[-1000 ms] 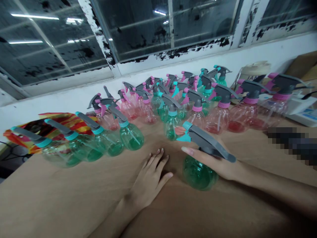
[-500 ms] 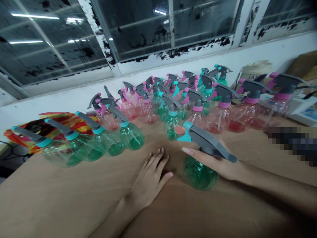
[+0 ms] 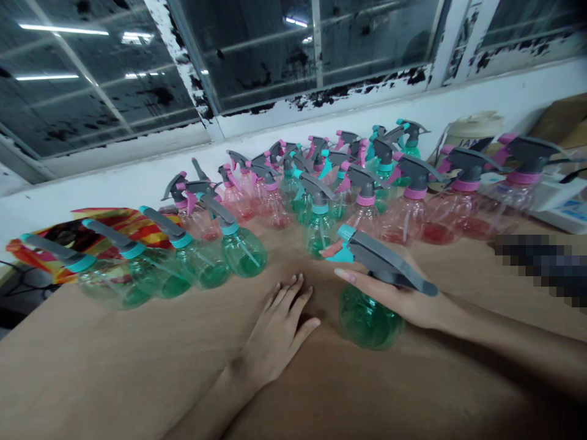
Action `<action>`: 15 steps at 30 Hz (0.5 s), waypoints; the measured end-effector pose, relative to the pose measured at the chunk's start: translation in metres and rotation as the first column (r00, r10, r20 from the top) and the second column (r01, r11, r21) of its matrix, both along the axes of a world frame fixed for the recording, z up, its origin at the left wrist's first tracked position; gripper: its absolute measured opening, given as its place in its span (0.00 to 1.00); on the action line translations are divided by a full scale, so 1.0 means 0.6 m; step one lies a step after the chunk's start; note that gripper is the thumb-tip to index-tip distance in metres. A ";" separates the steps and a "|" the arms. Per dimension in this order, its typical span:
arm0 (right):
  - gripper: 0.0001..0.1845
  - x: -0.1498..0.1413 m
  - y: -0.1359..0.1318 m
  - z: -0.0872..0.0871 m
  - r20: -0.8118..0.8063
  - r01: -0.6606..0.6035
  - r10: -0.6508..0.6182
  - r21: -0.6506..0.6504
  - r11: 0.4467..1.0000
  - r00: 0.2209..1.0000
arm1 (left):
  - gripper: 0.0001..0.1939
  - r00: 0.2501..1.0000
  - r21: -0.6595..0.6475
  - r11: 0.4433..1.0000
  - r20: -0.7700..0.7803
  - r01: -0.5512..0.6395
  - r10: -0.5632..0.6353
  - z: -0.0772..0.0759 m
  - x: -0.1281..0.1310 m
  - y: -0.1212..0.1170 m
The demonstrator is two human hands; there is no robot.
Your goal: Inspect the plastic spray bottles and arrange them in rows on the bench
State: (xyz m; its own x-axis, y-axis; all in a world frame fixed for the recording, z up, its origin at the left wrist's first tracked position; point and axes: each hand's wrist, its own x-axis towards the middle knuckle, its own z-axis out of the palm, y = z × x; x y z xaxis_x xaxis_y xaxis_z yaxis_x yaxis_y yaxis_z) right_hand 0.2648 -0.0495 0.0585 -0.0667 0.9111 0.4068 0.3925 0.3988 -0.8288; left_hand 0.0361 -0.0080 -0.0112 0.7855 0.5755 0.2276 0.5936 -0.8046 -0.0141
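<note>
My right hand grips a green spray bottle around its neck, just under the grey head. The thumb lies across the front of the neck, and a fingertip shows behind the turquoise trigger. The bottle's round base appears to rest on the table. Flat on the wood to its left lies my left hand, fingers stretched out and holding nothing. Beyond the left hand stands another green spray bottle; behind the gripped one is a further green bottle.
Several green bottles line the left side, before a red and yellow bag. Pink spray bottles stand at the right and in the back cluster. A cream jug and a white device sit at the far right, below windows.
The index fingertip of my right hand has shifted slightly at the trigger. The bottle and my left hand stay practically where they were.
</note>
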 end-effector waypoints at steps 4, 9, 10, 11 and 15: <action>0.10 0.002 0.004 -0.002 -0.020 0.005 -0.004 0.043 0.999 1.000 | 0.26 1.000 0.011 1.000 0.012 -0.001 0.001 -0.003 0.000 0.001; 0.09 0.003 0.001 -0.006 0.020 0.042 -0.044 0.068 0.997 0.999 | 0.26 1.000 0.001 1.000 0.009 -0.005 0.005 -0.002 0.000 0.001; 0.10 0.002 0.000 -0.006 0.026 0.053 -0.055 0.073 0.996 0.998 | 0.26 1.000 -0.004 1.000 0.001 -0.006 0.006 -0.002 0.000 0.001; 0.10 0.002 0.000 -0.005 0.026 0.055 -0.057 0.074 0.996 0.998 | 0.26 1.000 -0.006 1.000 -0.004 -0.006 0.006 -0.001 0.001 0.001; 0.10 0.003 0.000 0.003 -0.002 -0.012 0.013 0.062 0.998 1.000 | 0.26 1.000 -0.002 1.000 -0.019 -0.010 0.009 0.000 0.001 0.000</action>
